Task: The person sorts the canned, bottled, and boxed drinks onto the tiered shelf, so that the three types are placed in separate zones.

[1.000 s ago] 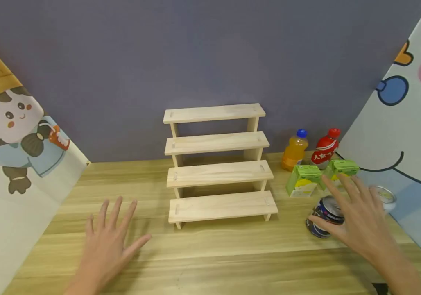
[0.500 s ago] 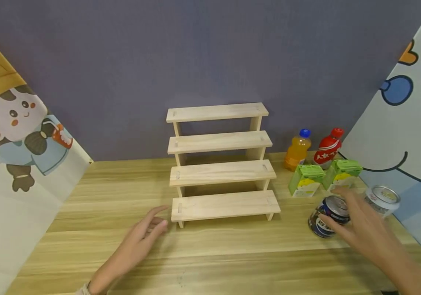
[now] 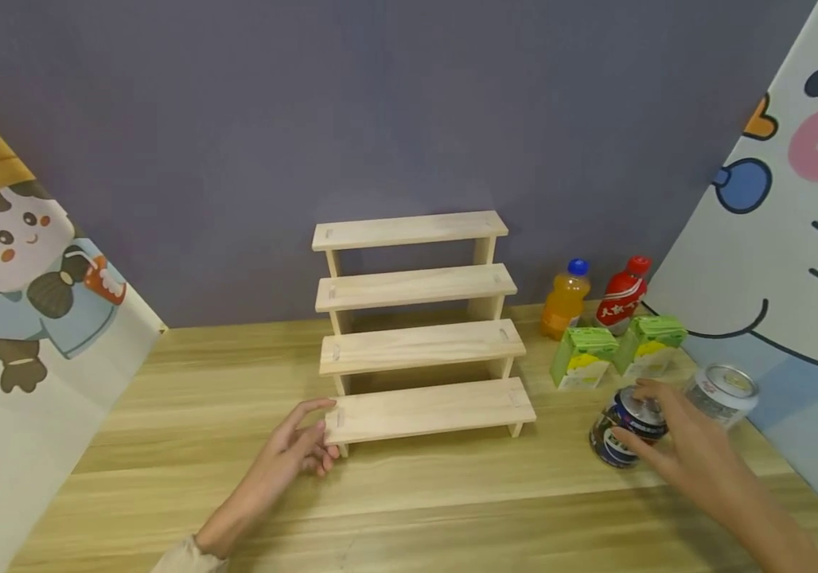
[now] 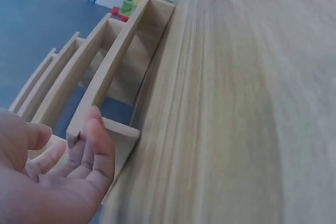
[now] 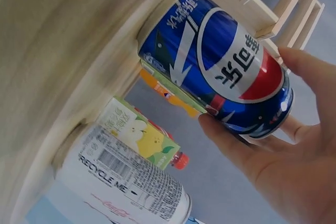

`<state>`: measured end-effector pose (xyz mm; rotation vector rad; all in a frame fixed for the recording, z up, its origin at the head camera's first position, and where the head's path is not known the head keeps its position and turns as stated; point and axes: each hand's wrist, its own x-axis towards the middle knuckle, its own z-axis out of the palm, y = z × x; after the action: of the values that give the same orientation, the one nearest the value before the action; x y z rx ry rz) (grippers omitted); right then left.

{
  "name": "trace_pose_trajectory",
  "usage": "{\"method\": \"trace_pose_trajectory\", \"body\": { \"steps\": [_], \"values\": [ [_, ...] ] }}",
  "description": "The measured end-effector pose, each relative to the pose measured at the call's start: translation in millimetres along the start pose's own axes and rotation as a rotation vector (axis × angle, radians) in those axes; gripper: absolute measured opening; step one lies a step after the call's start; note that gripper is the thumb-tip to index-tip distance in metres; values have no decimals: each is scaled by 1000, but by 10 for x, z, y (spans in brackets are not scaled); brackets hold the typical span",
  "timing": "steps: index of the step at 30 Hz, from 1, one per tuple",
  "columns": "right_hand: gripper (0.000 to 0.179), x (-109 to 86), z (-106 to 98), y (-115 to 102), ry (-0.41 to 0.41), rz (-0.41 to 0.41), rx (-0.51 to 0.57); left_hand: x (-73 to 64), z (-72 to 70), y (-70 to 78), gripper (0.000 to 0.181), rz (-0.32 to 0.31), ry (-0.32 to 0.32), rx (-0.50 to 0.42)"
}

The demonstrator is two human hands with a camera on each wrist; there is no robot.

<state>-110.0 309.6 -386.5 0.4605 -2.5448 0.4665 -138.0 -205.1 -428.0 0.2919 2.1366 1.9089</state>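
Observation:
In the head view a four-tier wooden step shelf [image 3: 423, 350] stands mid-table against the back wall. My left hand [image 3: 287, 454] holds the left end of its lowest step; in the left wrist view the curled fingers [image 4: 97, 150] lie at the board's corner. On the right, my right hand [image 3: 695, 454] grips the upper part of a dark blue Pepsi can [image 3: 620, 434] standing on the table. The right wrist view shows thumb and fingers on both sides of the can [image 5: 210, 66], near its top. Part of the can's top is covered by the hand.
A white soda can [image 3: 724, 394] stands just right of my right hand. Behind are two green juice cartons [image 3: 584, 358], an orange drink bottle [image 3: 565, 302] and a red bottle [image 3: 622, 298]. Printed panels [image 3: 796, 263] border the table on both sides.
My left hand has moved right, from spread over the table to the lowest step's left end. The right hand has lowered from above the Pepsi can and closed round its top.

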Motion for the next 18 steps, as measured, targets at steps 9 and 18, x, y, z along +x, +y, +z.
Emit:
{"method": "trace_pose_trajectory", "body": {
  "steps": [9, 18],
  "values": [
    [70, -6, 49, 46, 71, -51, -9, 98, -11, -134, 46, -26, -64, -151],
    [65, 9, 52, 52, 78, -56, 2, 103, -68, -179, 49, -30, -101, -240]
  ]
}}
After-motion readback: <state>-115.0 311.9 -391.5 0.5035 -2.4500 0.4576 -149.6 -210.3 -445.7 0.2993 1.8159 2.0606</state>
